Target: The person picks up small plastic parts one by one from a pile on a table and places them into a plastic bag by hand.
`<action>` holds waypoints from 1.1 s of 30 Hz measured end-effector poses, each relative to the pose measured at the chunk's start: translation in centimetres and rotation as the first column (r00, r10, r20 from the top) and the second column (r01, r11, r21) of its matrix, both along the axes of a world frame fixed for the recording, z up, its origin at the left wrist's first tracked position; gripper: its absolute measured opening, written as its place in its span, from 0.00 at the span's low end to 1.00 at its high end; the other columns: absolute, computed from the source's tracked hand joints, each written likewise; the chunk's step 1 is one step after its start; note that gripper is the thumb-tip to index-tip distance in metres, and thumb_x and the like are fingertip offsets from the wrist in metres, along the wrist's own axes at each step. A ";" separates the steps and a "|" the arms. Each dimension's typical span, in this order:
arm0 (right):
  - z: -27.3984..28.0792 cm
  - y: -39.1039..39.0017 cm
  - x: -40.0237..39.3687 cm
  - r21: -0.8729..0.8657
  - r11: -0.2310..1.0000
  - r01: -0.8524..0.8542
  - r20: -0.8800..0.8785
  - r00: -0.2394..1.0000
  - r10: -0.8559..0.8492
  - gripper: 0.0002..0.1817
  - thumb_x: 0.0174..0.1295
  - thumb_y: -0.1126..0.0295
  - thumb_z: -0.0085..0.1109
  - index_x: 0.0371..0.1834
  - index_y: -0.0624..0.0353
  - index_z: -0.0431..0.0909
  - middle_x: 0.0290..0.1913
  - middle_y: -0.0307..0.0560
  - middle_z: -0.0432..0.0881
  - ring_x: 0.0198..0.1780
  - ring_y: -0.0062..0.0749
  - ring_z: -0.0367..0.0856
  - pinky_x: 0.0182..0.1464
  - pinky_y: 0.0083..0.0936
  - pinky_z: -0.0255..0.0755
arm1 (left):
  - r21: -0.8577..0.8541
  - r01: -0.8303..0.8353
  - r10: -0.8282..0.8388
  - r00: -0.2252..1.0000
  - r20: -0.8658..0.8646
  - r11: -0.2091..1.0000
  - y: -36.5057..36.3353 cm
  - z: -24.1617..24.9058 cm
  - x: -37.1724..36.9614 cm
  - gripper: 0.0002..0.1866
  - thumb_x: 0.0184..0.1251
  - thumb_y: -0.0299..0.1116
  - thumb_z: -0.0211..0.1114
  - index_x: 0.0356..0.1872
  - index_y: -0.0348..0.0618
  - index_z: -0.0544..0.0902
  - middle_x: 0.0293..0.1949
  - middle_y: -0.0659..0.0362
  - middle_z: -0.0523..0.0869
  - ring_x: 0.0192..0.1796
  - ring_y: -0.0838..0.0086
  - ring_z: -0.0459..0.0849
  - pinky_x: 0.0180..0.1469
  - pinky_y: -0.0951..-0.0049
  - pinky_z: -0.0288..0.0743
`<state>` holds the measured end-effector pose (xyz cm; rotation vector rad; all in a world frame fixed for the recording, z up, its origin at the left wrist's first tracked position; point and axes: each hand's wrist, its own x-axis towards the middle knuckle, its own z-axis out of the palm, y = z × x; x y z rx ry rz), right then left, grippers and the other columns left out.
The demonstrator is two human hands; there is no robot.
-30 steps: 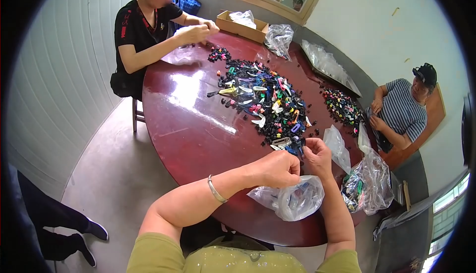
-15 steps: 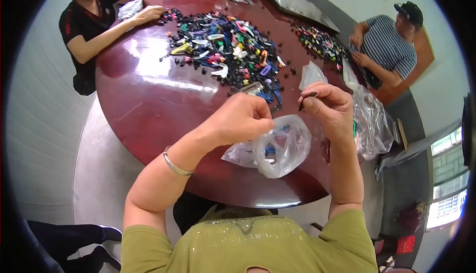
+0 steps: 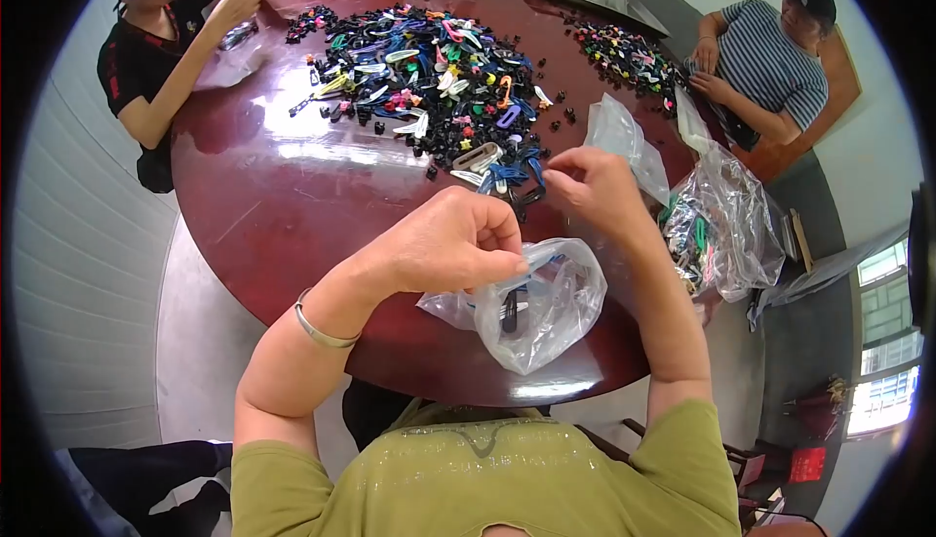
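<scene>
My left hand point(image 3: 458, 244) pinches the rim of a clear plastic bag point(image 3: 561, 327), whose round mouth faces up near the table's front edge. Through the mouth I see a black hair clip point(image 3: 510, 313) and some blue and white pieces, partly hidden by the film. My right hand point(image 3: 600, 191) hovers at the near right side of a big heap of hair clips point(image 3: 453, 98). Its thumb and forefinger are apart, with nothing visible between them. Blue clips point(image 3: 534, 168) and a beige oval clip point(image 3: 478, 157) lie closest to those fingers.
A flat plastic bag point(image 3: 629, 147) and a filled clear bag point(image 3: 726, 230) lie to the right on the dark red table point(image 3: 244, 235). A smaller heap of clips point(image 3: 624, 59) sits before a person in stripes point(image 3: 770, 69). Another person point(image 3: 161, 49) handles a bag at far left.
My right hand no longer holds the dark clip and has moved left toward the heap. A black clip now shows inside the bag. The left-hand person has raised their hands with a bag.
</scene>
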<state>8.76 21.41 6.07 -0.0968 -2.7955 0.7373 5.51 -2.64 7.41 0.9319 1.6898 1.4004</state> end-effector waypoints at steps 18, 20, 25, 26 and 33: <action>3.4 -0.1 2.4 -0.611 0.781 -0.132 -0.029 0.989 0.144 0.04 0.55 0.75 0.66 0.31 0.64 0.81 0.28 0.33 0.80 0.31 0.11 0.74 0.33 0.12 0.68 | 0.130 -0.606 0.519 0.528 -0.672 0.785 1.5 -5.7 -5.0 0.07 0.56 0.31 0.65 0.33 0.38 0.82 0.28 0.51 0.84 0.33 0.57 0.84 0.37 0.61 0.76; 4.3 -0.8 3.8 -0.653 0.685 -0.323 -0.085 0.930 0.357 0.04 0.55 0.76 0.66 0.30 0.64 0.80 0.28 0.34 0.80 0.31 0.12 0.74 0.34 0.12 0.68 | 0.076 -0.610 0.475 0.527 -0.704 0.789 1.7 -6.0 -5.2 0.10 0.57 0.32 0.65 0.37 0.39 0.81 0.33 0.51 0.82 0.38 0.55 0.83 0.41 0.60 0.76; 3.4 -0.9 3.3 -0.612 0.739 -0.282 -0.025 0.941 0.339 0.03 0.56 0.76 0.65 0.31 0.64 0.81 0.28 0.34 0.80 0.31 0.13 0.75 0.34 0.13 0.69 | 0.075 -0.617 0.430 0.452 -0.781 0.784 2.4 -6.9 -5.5 0.11 0.57 0.32 0.66 0.39 0.39 0.82 0.38 0.51 0.81 0.40 0.54 0.82 0.44 0.58 0.77; 2.7 -0.9 2.4 -0.509 0.839 -0.191 -0.035 0.979 0.201 0.04 0.57 0.76 0.64 0.32 0.65 0.82 0.27 0.34 0.80 0.29 0.14 0.75 0.33 0.13 0.69 | 0.065 -0.615 0.422 0.457 -0.782 0.786 2.3 -6.8 -5.4 0.10 0.57 0.32 0.66 0.39 0.40 0.82 0.38 0.51 0.81 0.40 0.54 0.82 0.44 0.58 0.77; -3.8 1.9 -0.8 -0.068 0.987 -0.145 0.007 0.989 0.146 0.09 0.51 0.68 0.66 0.34 0.58 0.85 0.33 0.43 0.79 0.32 0.30 0.78 0.37 0.26 0.73 | 0.076 -0.545 0.363 0.443 -0.820 0.835 1.8 -7.2 -5.7 0.07 0.57 0.31 0.65 0.37 0.44 0.84 0.36 0.52 0.80 0.39 0.54 0.82 0.43 0.59 0.77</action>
